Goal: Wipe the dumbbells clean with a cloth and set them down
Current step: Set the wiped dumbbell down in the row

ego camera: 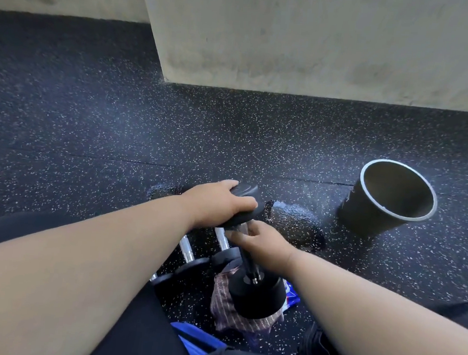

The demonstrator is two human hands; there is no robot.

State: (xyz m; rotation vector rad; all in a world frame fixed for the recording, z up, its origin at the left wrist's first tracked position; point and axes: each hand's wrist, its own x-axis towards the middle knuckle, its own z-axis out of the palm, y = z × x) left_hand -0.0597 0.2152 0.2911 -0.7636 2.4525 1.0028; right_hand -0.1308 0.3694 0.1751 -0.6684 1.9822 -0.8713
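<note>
Both hands hold one dumbbell (249, 251) tilted on end: the left hand (219, 201) curls over its upper head at about 11 o'clock, and the right hand (261, 242) wraps the handle just below. Its lower head rests on a striped cloth (222, 308) lying on the speckled floor (90, 138), at 6 o'clock from the hands. That pose probably steadies the weight while the top is turned or checked, with the cloth cushioning and rubbing the bottom. More dumbbells (190, 255) with chrome handles lie just beside it at 8 o'clock. A dark pot (387, 200) stands well apart at 2 o'clock. Something blue (197, 339) lies at 7 o'clock from the cloth.
</note>
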